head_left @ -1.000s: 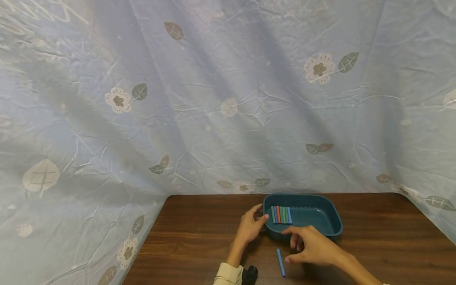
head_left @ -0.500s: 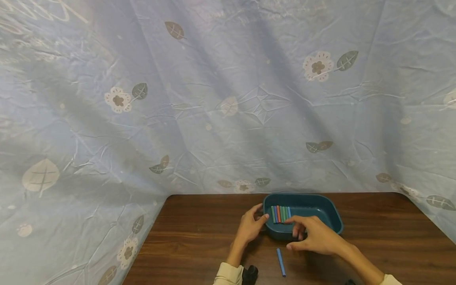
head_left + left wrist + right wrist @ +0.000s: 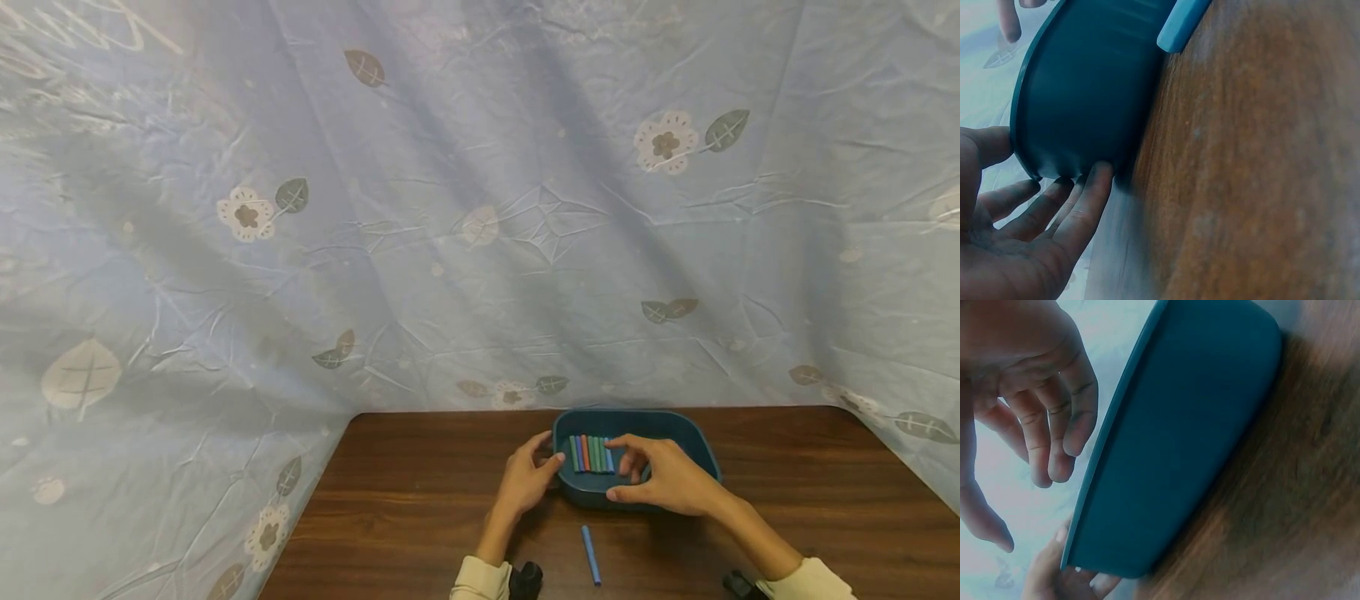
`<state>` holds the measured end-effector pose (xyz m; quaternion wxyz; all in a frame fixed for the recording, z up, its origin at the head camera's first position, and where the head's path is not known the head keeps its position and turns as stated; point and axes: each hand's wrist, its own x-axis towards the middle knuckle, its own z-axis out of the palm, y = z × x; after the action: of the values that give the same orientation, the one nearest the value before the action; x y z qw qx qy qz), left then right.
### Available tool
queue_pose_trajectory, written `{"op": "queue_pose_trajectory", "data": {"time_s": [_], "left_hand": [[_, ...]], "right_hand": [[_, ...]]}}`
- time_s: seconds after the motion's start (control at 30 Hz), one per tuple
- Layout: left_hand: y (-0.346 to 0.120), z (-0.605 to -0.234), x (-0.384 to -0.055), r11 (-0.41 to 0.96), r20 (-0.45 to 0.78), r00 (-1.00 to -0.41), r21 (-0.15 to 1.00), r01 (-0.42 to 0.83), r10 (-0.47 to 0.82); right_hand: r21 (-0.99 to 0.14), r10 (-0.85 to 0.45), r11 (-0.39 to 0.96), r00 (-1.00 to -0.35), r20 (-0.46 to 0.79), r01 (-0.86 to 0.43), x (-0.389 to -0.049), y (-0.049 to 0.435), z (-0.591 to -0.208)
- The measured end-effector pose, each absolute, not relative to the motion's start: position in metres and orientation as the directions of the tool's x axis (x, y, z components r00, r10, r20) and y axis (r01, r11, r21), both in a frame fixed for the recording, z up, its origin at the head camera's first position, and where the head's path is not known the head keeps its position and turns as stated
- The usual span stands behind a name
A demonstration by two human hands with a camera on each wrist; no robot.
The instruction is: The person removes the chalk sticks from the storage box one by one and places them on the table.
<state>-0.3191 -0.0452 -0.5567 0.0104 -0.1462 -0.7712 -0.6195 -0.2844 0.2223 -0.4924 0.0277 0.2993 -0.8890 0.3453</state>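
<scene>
My left hand holds the left end of a dark teal plastic tub, thumb at the rim and fingers against the outer wall. Inside the tub's left part lies a row of several thin coloured sticks, green, blue and red, side by side like chalks. My right hand hovers over the tub's front rim with nothing in its grasp, its index fingertip right by the row's right end. In the right wrist view its fingers hang loosely, apart from the thumb. One loose blue stick lies on the table before the tub.
The brown wooden table carries the tub near its back edge. A pale blue patterned cloth hangs behind and to the left side. Black wrist devices sit at both sleeves.
My right hand has moved up and forward, from above the loose blue stick to over the tub, by the row of sticks. My left hand, the tub and the loose stick stay in place.
</scene>
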Motion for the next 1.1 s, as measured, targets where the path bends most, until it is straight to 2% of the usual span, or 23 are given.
{"op": "queue_pose_trajectory", "data": {"time_s": [0.73, 1.1], "left_hand": [[-0.047, -0.558, -0.321, 0.184, 0.198, -0.954, 0.953, 0.240, 0.224], [-0.047, -0.559, -0.321, 0.173, 0.202, -0.952, 0.954, 0.244, 0.230]], "right_hand": [[-0.654, -0.432, 0.632, -0.889, 0.149, -0.416, -0.328, 0.242, -0.504], [-0.685, -0.410, 0.627, -0.905, 0.115, -0.371, -0.343, 0.246, -0.518]]}}
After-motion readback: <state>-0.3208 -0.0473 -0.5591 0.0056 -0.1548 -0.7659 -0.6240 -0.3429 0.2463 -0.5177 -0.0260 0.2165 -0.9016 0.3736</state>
